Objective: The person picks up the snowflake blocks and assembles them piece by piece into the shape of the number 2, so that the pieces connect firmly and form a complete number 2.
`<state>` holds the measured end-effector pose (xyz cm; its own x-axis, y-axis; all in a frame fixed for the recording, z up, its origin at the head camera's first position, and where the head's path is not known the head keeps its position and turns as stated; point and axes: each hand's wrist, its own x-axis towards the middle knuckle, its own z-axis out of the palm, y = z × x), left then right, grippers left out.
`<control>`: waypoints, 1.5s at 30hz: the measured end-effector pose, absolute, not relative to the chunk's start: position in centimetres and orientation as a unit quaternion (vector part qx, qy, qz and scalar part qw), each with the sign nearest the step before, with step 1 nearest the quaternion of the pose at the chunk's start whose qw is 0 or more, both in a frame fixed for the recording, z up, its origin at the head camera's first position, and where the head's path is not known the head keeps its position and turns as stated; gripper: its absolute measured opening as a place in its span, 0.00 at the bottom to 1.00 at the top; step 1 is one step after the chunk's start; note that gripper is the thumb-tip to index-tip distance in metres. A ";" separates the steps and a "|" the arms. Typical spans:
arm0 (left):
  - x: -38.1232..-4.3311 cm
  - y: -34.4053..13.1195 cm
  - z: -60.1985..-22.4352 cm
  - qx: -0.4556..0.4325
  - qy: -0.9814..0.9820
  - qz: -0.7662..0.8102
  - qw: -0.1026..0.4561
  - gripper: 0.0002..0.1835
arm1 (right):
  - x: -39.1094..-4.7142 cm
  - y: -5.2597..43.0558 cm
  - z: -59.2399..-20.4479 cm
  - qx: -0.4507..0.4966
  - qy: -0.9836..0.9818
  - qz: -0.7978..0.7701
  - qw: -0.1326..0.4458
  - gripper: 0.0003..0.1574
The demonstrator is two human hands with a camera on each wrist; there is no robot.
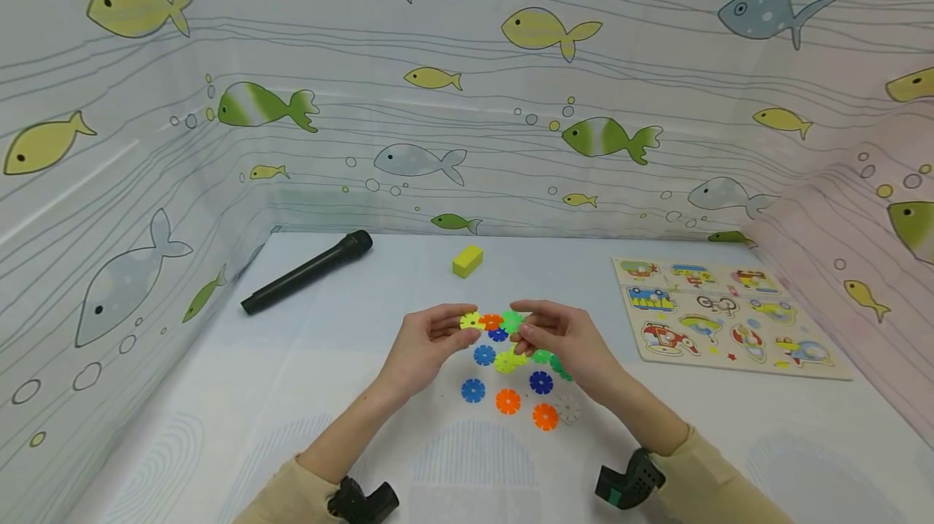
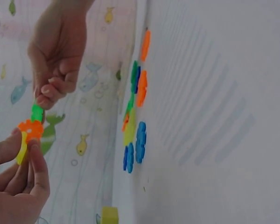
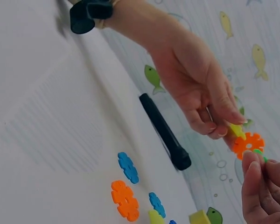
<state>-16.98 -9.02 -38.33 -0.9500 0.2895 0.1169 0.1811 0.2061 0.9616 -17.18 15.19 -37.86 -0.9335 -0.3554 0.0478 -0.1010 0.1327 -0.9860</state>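
Raised over the table, a short chain of notched, snowflake-shaped plastic discs spans both hands. The left hand (image 1: pixel 419 350) pinches its yellow disc (image 1: pixel 469 321) between thumb and fingers. At the other end the right hand (image 1: pixel 572 345) pinches the green disc (image 1: pixel 511 321), which its fingers partly cover in the right wrist view. An orange disc (image 3: pixel 248 145) sits between these two and joins them. Below the hands lie several loose discs, among them a light blue disc (image 1: pixel 473 390), an orange disc (image 1: pixel 508 401), a dark blue disc (image 1: pixel 541 382) and a whitish disc (image 1: pixel 567 410).
A black microphone (image 1: pixel 306 272) lies at the back left of the table. Behind the hands is a yellow block (image 1: pixel 468 261). On the right lies a wooden picture puzzle board (image 1: pixel 718 356). Fish-printed curtains (image 1: pixel 481 126) enclose the back and sides.
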 end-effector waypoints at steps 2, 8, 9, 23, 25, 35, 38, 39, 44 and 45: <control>-17.0 -9.0 -38.3 0.152 0.775 0.612 0.044 0.22 | -17.2 15.2 -37.9 -0.151 0.740 -0.647 0.102 0.24; -17.0 -9.0 -38.4 0.149 0.775 0.612 0.048 0.24 | -17.2 15.1 -37.9 -0.137 0.733 -0.658 0.106 0.25; -17.0 -9.0 -38.4 0.148 0.775 0.612 0.049 0.24 | -17.2 15.1 -37.9 -0.135 0.733 -0.659 0.105 0.25; -16.9 -9.0 -38.4 0.151 0.777 0.609 0.045 0.23 | -17.1 14.9 -38.3 -0.128 0.730 -0.664 0.101 0.29; -16.9 -9.0 -38.4 0.153 0.777 0.609 0.044 0.23 | -17.1 14.9 -38.4 -0.126 0.730 -0.664 0.102 0.29; -16.9 -9.0 -38.4 0.160 0.774 0.611 0.043 0.23 | -16.9 14.6 -38.5 -0.131 0.733 -0.660 0.100 0.28; -16.8 -9.0 -38.4 0.161 0.772 0.613 0.040 0.23 | -16.9 14.6 -38.4 -0.133 0.731 -0.662 0.096 0.27; -16.8 -9.0 -38.4 0.162 0.771 0.614 0.038 0.23 | -16.8 14.5 -38.4 -0.132 0.730 -0.664 0.094 0.27; -16.8 -8.9 -38.5 0.158 0.768 0.620 0.028 0.23 | -16.8 14.4 -38.5 -0.129 0.727 -0.669 0.090 0.27; -16.8 -8.8 -38.5 0.156 0.768 0.620 0.027 0.23 | -16.8 14.4 -38.5 -0.128 0.727 -0.668 0.089 0.26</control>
